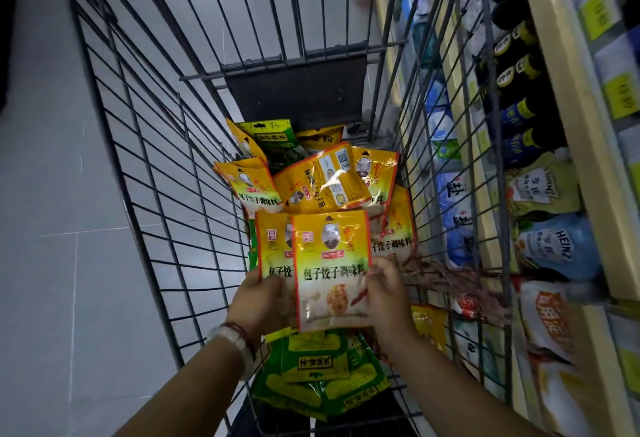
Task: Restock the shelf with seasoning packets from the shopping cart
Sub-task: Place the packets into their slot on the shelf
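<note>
A wire shopping cart (149, 173) holds several yellow seasoning packets (322, 184) and green packets (311, 377) in a loose pile. Both my hands are inside the cart near its front end. My left hand (259, 301) grips a small stack of yellow packets (332, 263) by its left edge. At the stack's right edge my right hand (388, 294) pinches the front packet. The stack stands upright, its printed face toward me. The shelf (568, 146) runs along the right side, beyond the cart's wire wall.
The shelf carries dark sauce bottles (519, 90), Heinz pouches (554, 242), blue and white salt bags (457, 215) and yellow price tags (595, 14). Grey floor tiles (52, 229) lie to the left of the cart. The cart's folded child seat panel (298, 90) stands at its far end.
</note>
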